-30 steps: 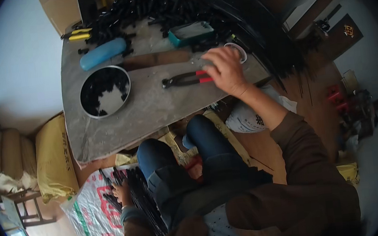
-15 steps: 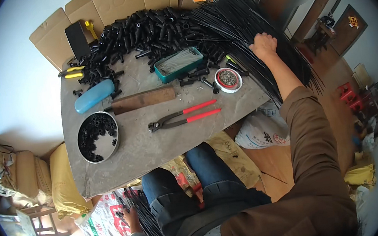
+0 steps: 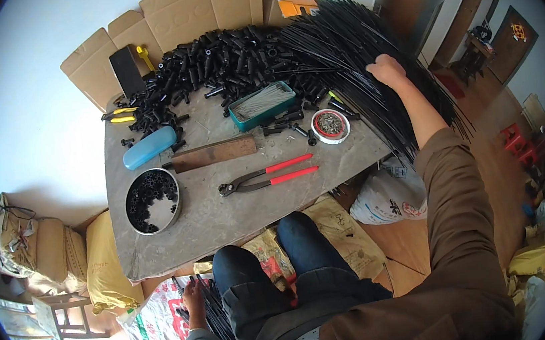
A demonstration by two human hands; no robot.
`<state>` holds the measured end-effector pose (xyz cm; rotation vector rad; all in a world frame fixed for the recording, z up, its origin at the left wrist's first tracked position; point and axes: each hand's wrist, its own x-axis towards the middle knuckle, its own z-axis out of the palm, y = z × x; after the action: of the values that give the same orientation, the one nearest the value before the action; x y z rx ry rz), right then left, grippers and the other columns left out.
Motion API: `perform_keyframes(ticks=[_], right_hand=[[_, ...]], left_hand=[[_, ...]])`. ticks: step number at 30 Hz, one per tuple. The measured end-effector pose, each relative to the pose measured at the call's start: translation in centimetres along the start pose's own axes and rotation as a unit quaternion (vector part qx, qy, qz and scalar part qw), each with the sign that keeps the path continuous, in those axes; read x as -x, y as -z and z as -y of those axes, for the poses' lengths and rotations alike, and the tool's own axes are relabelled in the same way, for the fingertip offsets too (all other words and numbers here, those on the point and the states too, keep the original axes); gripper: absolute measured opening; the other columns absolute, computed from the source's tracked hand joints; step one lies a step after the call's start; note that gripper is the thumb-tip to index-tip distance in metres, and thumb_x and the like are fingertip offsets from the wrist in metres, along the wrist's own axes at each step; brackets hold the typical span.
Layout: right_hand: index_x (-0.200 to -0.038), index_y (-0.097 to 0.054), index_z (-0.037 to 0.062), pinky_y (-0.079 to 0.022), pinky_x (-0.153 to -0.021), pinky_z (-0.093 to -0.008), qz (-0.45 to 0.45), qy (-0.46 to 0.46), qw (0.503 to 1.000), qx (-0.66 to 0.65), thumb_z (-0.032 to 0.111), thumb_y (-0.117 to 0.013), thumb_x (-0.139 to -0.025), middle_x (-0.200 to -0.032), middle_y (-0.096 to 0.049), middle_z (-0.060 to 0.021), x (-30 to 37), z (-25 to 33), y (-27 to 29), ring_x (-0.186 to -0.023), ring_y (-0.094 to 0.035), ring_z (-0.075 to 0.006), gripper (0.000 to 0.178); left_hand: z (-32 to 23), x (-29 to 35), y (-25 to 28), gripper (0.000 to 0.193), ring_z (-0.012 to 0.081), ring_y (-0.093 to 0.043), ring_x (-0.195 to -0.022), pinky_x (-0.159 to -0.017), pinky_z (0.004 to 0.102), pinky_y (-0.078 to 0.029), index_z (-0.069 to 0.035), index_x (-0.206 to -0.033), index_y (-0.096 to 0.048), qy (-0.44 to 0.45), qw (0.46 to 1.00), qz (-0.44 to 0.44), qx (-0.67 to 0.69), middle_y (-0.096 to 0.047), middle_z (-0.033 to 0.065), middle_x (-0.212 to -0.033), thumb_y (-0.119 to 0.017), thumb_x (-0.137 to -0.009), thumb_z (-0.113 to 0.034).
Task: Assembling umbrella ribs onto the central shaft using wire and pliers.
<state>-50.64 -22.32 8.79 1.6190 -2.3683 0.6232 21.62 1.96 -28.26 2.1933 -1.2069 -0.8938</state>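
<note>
My right hand (image 3: pixel 387 71) reaches over a large heap of thin black rods (image 3: pixel 345 41) on the right side of the table. Its fingers are curled closed against the rods; how many it grips is hidden. Low on the left, beside my left leg, my left hand (image 3: pixel 195 304) is closed around the upper ends of another bunch of black rods (image 3: pixel 221 333). Red-handled end-cutting pliers (image 3: pixel 266 175) lie near the table's front. Left of the rod heap is a big pile of black plastic tubular pieces (image 3: pixel 219 58).
On the grey table (image 3: pixel 223 212) stand a round tin (image 3: pixel 180 214) of small black parts, a blue case (image 3: pixel 149 148), a wooden block (image 3: pixel 213 154), a green box (image 3: pixel 264 105) of thin pins and a white-rimmed dish (image 3: pixel 331 126). A phone (image 3: pixel 127 72) leans against cardboard (image 3: pixel 187 12).
The view has shifted slightly, moving the table right and down in the picture. My left hand has risen a little along its rods. My right hand remains at the heap.
</note>
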Motion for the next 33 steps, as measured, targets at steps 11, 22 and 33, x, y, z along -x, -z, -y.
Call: perform_keyframes(ticks=[11, 22, 33], right_hand=[[-0.079, -0.063, -0.0043, -0.051, -0.052, -0.0407, 0.112, -0.239, 0.955, -0.139, 0.019, -0.057, -0.084, -0.074, -0.062, -0.0151, -1.2, 0.7, 2.8, -0.062, -0.061, -0.0269, 0.024], [-0.102, -0.069, 0.0031, -0.051, -0.085, -0.0434, 0.025, -0.01, 0.96, 0.278, 0.011, -0.046, -0.086, -0.11, -0.065, -0.0192, -0.6, 7.1, 13.8, -0.104, -0.062, -0.0351, 0.029], [-0.105, -0.067, 0.0038, -0.049, -0.086, -0.0466, -0.045, 0.01, 0.96, 0.276, 0.015, -0.05, -0.084, -0.112, -0.064, -0.02, 0.2, 11.2, 22.4, -0.105, -0.061, -0.0359, 0.029]], left_hand=[[-0.9, 2.1, 1.9, 0.045, 0.0254, -0.067, -0.088, -0.081, 0.0341, -0.049, 0.0, -0.105, -0.067, -0.004, 0.999, 0.011, 0.042, -0.07, 0.0162, -0.092, -0.065, -0.082, -0.038], [-3.4, 3.2, 2.6, 0.033, 0.0141, -0.063, -0.074, -0.064, 0.0253, -0.05, 0.002, -0.104, -0.067, 0.003, 0.981, 0.096, 0.166, -0.068, 0.0087, -0.083, -0.06, -0.087, -0.026], [-8.9, 6.3, 3.5, 0.027, 0.0285, -0.068, -0.085, -0.075, 0.0355, -0.051, -0.003, -0.102, -0.067, -0.149, 0.977, 0.125, 0.091, -0.067, 0.0198, -0.088, -0.06, -0.085, -0.022]])
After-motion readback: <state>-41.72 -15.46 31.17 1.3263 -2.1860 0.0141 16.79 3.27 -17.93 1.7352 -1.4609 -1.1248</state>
